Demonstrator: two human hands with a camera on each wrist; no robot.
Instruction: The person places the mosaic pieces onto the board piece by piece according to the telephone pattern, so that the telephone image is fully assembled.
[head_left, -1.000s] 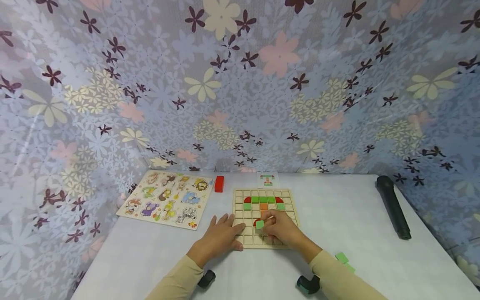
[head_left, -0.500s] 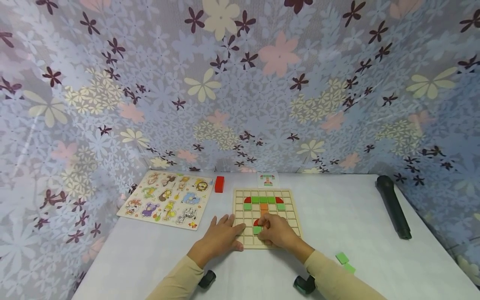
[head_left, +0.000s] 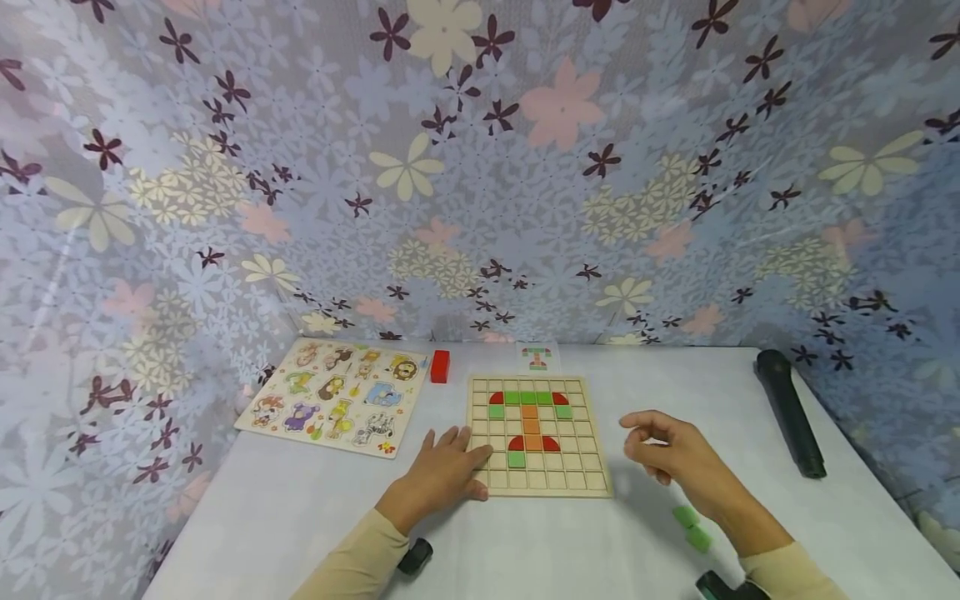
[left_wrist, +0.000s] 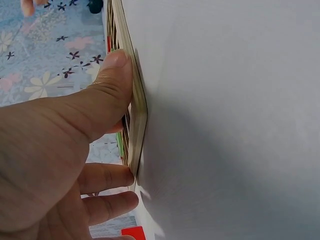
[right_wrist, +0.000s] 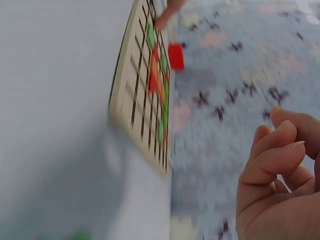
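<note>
My left hand [head_left: 441, 473] rests with spread fingers on the left edge of a wooden grid board [head_left: 579, 481]; in the left wrist view its thumb [left_wrist: 116, 75] lies along the board's rim. Red, green and orange tiles sit in the grid: a green row with red rounded ends, an orange column [head_left: 531, 427], and red pieces beside its foot. A light green tile [head_left: 516, 459] lies below the left red piece. My right hand [head_left: 678, 454] hovers to the right of the board, fingers loosely bent and holding nothing. Loose green tiles [head_left: 698, 538] lie on the table below it.
A board of animal pictures [head_left: 330, 398] lies at the back left, with a red block [head_left: 440, 367] beside it. Behind the grid stands a small pattern card [head_left: 537, 358]. A black microphone-like object [head_left: 790, 414] lies at the far right. Floral cloth [head_left: 480, 167] hangs around the table.
My right hand has let go of a light green tile, now in the grid below the left red piece, and has moved right off the board. The left hand has stayed put.
</note>
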